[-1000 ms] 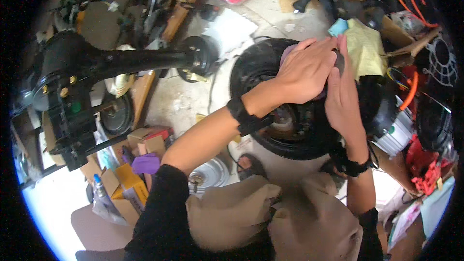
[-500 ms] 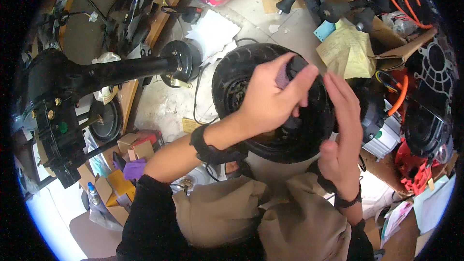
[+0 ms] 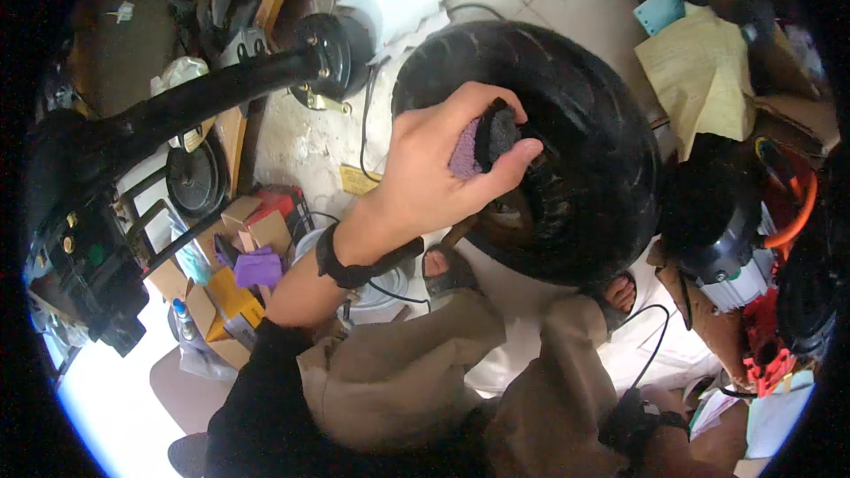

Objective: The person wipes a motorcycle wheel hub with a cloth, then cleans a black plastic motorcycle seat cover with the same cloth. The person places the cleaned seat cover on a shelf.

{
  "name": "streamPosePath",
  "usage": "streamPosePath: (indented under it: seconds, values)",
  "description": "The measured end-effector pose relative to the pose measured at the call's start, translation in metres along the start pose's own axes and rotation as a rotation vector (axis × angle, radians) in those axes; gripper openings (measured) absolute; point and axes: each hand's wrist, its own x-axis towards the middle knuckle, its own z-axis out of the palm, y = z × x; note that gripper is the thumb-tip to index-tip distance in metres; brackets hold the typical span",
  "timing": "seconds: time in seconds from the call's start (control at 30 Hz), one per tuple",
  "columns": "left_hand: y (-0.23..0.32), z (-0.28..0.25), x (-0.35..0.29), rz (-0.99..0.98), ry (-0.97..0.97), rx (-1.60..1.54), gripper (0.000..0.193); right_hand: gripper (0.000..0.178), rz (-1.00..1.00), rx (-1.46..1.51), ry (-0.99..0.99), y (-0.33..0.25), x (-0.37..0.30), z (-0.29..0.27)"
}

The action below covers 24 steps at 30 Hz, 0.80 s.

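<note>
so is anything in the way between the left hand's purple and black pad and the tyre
Nothing visible: the left hand grips the pad directly, and no object shows between the pad and the tyre, though contact is unclear.

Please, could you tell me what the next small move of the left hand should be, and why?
I would probably ease the dark grey and purple pad gently toward the black tyre. The left hand grips the pad, which appears over the tyre in this view; whether the two touch is hard to tell, so a slow approach seems sensible.
</note>
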Motion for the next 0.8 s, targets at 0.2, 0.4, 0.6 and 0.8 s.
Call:
streamPosePath:
  seconds: [0.2,0.4,0.6,0.8]
  values:
    - [-0.007,-0.014,-0.013,-0.118,0.049,-0.129,0.024,0.033,0.118,-0.014,-0.065,-0.019,0.0,-0.004]
    - [-0.017,-0.043,-0.038,0.097,0.057,0.206,0.035,0.024,0.163,-0.05,-0.106,-0.05,0.011,-0.014]
    - [-0.002,-0.072,-0.095,-0.329,0.134,0.171,0.029,0.016,0.178,-0.118,-0.115,-0.125,0.032,-0.046]
    - [0.058,-0.109,-0.136,-0.542,0.024,0.213,0.03,0.007,0.207,-0.141,-0.096,-0.224,0.051,-0.095]
